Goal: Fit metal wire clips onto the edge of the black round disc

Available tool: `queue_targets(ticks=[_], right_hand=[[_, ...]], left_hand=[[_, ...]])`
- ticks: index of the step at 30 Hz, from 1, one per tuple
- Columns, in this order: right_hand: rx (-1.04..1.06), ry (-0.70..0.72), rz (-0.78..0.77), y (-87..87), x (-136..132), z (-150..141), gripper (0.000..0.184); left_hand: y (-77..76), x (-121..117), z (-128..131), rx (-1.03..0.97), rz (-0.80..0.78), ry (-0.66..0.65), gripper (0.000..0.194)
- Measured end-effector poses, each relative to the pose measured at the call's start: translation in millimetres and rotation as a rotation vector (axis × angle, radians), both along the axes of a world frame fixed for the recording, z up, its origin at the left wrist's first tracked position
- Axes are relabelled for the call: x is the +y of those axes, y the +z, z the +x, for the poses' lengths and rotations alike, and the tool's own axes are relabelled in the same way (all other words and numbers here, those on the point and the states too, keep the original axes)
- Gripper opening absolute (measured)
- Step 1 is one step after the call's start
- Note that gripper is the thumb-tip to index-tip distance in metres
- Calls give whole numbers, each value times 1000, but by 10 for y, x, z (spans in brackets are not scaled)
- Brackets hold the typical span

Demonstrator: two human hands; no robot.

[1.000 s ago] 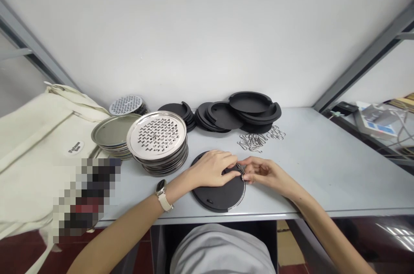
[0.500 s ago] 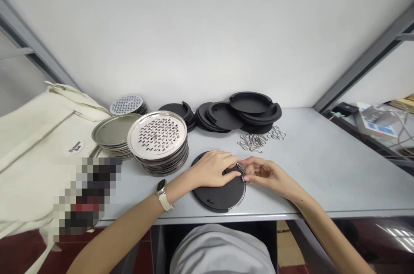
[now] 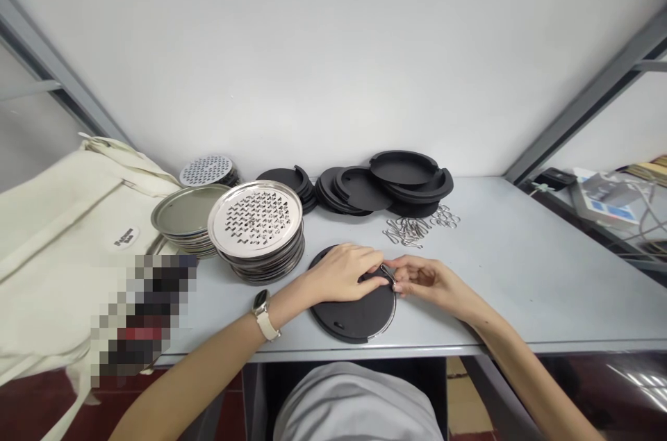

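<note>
One metal clip point(image 3: 387, 274) is clamped between thumb and forefinger in the grip of the right hand point(image 3: 430, 281), at the right rim of a black disc point(image 3: 359, 321) near the front edge of the worktop point(image 3: 521, 274). The left hand point(image 3: 344, 274) lies across the disc, thumb and forefinger apart, seemingly to steady it. Loose clips point(image 3: 408, 228) and rings point(image 3: 447, 218) sit just beyond, probably for easy reach. Graters point(image 3: 255, 219) stacked to the left and black covers point(image 3: 404, 169) behind perhaps leave the hands room. Compared with half a second earlier, the clip looks slightly turned; both hands keep their places.
</note>
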State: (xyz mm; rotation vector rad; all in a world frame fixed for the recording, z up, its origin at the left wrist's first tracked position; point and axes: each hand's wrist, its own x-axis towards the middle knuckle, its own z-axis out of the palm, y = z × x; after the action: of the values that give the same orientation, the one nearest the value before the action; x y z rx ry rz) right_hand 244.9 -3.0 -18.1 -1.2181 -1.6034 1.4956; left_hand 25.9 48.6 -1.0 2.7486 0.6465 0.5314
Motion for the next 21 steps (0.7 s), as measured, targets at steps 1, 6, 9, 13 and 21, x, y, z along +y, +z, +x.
queue_targets(ticks=[1, 6, 9, 13, 21], right_hand=[[0, -2, -3, 0, 1, -1, 46], [-21, -2, 26, -23, -7, 3, 48], [-36, 6, 45, -30, -18, 1, 47], [-31, 12, 42, -11, -32, -10, 43], [39, 37, -5, 52, -43, -5, 39]], left_hand=[[2, -1, 0, 0, -2, 4, 18], [21, -10, 2, 20, -12, 15, 16], [29, -12, 2, 24, -24, 20, 16], [25, -11, 1, 17, -29, 25, 17], [15, -3, 0, 0, -18, 17, 21]])
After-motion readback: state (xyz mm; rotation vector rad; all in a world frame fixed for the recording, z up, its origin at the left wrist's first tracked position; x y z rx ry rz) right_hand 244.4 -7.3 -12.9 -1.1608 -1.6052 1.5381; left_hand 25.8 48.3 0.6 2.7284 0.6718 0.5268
